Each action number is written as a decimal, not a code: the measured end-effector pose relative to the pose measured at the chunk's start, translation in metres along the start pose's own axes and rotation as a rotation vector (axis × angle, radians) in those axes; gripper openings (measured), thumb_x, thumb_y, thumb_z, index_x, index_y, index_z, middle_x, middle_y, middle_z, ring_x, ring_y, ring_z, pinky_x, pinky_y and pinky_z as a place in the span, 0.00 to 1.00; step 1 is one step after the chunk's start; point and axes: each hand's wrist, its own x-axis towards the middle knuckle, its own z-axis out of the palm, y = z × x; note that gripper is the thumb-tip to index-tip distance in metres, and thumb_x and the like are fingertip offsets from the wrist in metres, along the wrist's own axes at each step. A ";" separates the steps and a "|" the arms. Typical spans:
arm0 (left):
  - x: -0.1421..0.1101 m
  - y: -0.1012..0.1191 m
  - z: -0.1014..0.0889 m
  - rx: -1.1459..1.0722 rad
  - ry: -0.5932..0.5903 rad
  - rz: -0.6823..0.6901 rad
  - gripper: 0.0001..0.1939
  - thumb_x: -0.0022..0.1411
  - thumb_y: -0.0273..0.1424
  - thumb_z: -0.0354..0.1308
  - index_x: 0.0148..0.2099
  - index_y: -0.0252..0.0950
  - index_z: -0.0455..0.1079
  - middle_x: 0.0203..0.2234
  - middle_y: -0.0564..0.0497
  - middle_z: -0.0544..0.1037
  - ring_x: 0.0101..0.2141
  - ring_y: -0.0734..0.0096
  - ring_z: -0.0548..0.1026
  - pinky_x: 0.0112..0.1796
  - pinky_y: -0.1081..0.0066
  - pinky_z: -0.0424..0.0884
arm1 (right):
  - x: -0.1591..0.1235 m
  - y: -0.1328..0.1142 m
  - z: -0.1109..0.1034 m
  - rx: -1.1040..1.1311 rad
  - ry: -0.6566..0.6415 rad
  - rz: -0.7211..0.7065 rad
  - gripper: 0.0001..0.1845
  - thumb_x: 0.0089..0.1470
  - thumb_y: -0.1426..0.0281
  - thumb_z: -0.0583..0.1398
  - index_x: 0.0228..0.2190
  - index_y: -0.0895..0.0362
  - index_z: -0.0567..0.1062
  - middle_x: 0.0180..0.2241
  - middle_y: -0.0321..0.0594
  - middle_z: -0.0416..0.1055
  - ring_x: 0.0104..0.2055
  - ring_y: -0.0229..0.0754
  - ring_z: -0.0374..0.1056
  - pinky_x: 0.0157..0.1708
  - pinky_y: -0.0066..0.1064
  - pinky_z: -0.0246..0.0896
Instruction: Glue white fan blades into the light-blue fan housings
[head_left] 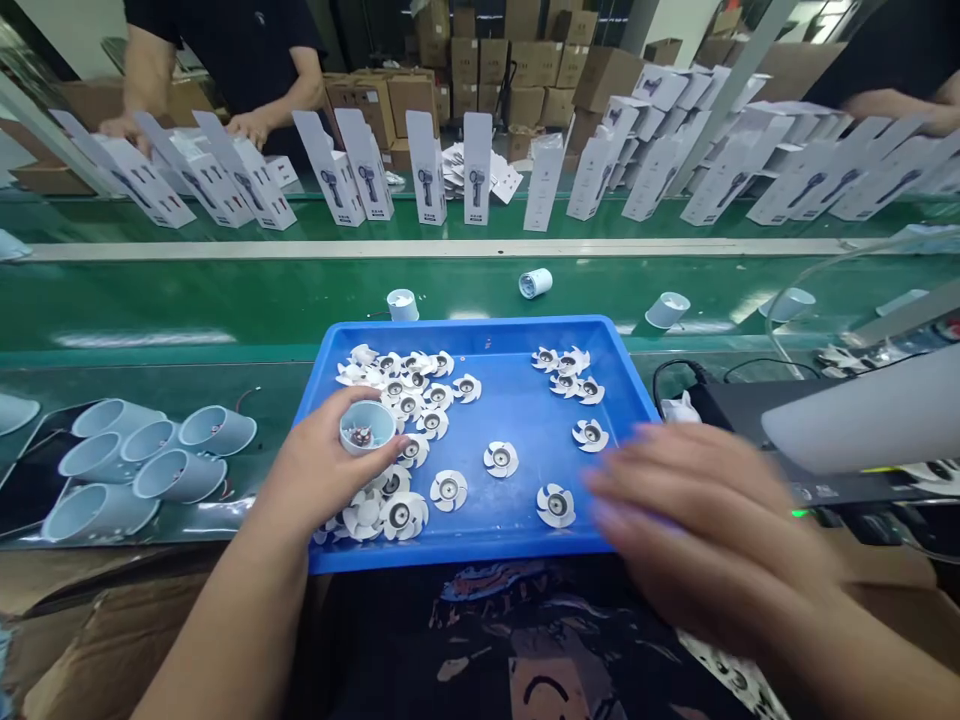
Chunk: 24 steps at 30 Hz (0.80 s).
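Right hand (697,505) blurred, its grip impossible to tell, loose white impellers (555,506) could be scattered by a sweep while a light-blue housing (367,427) is held by the left hand (319,465)

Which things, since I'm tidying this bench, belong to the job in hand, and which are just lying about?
Likely in the job:
blue tray
white fan wheels in it
left hand, holding a light blue cup
right hand, blurred
cups at left

Likely just lying about:
white printed boxes behind
cardboard boxes farther back
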 end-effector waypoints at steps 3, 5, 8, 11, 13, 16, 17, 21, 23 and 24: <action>0.000 -0.001 0.001 -0.005 -0.046 0.051 0.29 0.51 0.52 0.60 0.51 0.42 0.70 0.46 0.46 0.79 0.41 0.52 0.78 0.42 0.59 0.74 | 0.031 0.004 0.032 -0.105 -0.266 0.040 0.17 0.67 0.68 0.53 0.55 0.56 0.70 0.50 0.47 0.70 0.49 0.48 0.69 0.46 0.42 0.69; -0.001 -0.004 0.001 -0.004 -0.077 0.096 0.28 0.53 0.51 0.59 0.52 0.41 0.69 0.46 0.45 0.79 0.41 0.51 0.78 0.42 0.58 0.74 | 0.047 0.010 0.053 -0.164 -0.416 0.080 0.21 0.63 0.65 0.59 0.56 0.58 0.70 0.47 0.48 0.71 0.46 0.50 0.70 0.43 0.40 0.70; -0.004 -0.008 0.000 -0.025 -0.096 0.166 0.28 0.54 0.50 0.59 0.52 0.40 0.69 0.48 0.45 0.79 0.42 0.52 0.79 0.44 0.58 0.74 | 0.062 0.019 0.074 -0.216 -0.542 0.086 0.27 0.53 0.63 0.68 0.51 0.59 0.73 0.44 0.47 0.71 0.44 0.52 0.71 0.40 0.38 0.69; -0.005 -0.012 0.000 -0.044 -0.093 0.196 0.28 0.54 0.49 0.60 0.53 0.39 0.69 0.50 0.44 0.78 0.46 0.51 0.78 0.47 0.56 0.73 | 0.067 0.021 0.077 -0.300 -0.575 0.069 0.15 0.58 0.71 0.63 0.47 0.60 0.73 0.48 0.49 0.69 0.47 0.51 0.68 0.43 0.37 0.66; -0.006 -0.014 0.000 -0.046 -0.098 0.189 0.29 0.54 0.49 0.59 0.54 0.39 0.69 0.51 0.44 0.77 0.48 0.49 0.77 0.49 0.53 0.72 | 0.065 0.019 0.070 -0.356 -0.592 0.027 0.12 0.62 0.77 0.55 0.47 0.59 0.73 0.51 0.50 0.67 0.50 0.51 0.66 0.47 0.41 0.62; -0.006 -0.017 0.000 -0.038 -0.122 0.173 0.29 0.54 0.49 0.59 0.55 0.40 0.69 0.52 0.45 0.77 0.49 0.47 0.76 0.49 0.50 0.72 | 0.057 0.013 0.056 -0.384 -0.686 -0.034 0.16 0.62 0.80 0.53 0.46 0.55 0.75 0.49 0.46 0.70 0.47 0.51 0.68 0.50 0.44 0.60; -0.007 -0.017 0.000 -0.034 -0.128 0.177 0.29 0.54 0.49 0.59 0.55 0.40 0.69 0.52 0.45 0.77 0.49 0.46 0.76 0.49 0.49 0.72 | 0.054 0.010 0.051 -0.387 -0.722 -0.034 0.15 0.61 0.79 0.56 0.46 0.55 0.75 0.48 0.45 0.71 0.46 0.51 0.68 0.50 0.45 0.60; -0.009 -0.022 0.003 -0.032 -0.101 0.285 0.28 0.55 0.46 0.61 0.55 0.39 0.68 0.51 0.43 0.77 0.49 0.45 0.76 0.49 0.48 0.72 | 0.052 0.003 0.048 -0.424 -0.804 0.049 0.13 0.59 0.77 0.60 0.45 0.55 0.76 0.44 0.43 0.72 0.44 0.51 0.70 0.44 0.43 0.63; -0.010 -0.025 0.006 -0.045 -0.058 0.352 0.29 0.56 0.44 0.62 0.57 0.38 0.66 0.51 0.41 0.77 0.49 0.47 0.76 0.49 0.49 0.72 | 0.056 0.000 0.052 -0.447 -0.821 0.100 0.13 0.59 0.78 0.59 0.44 0.55 0.75 0.42 0.42 0.72 0.41 0.50 0.71 0.40 0.40 0.63; -0.011 -0.026 0.007 -0.053 -0.037 0.375 0.29 0.56 0.43 0.62 0.57 0.38 0.64 0.51 0.41 0.77 0.49 0.48 0.76 0.49 0.50 0.73 | 0.058 -0.002 0.055 -0.457 -0.824 0.125 0.13 0.59 0.79 0.58 0.44 0.55 0.75 0.42 0.42 0.71 0.40 0.50 0.71 0.38 0.39 0.63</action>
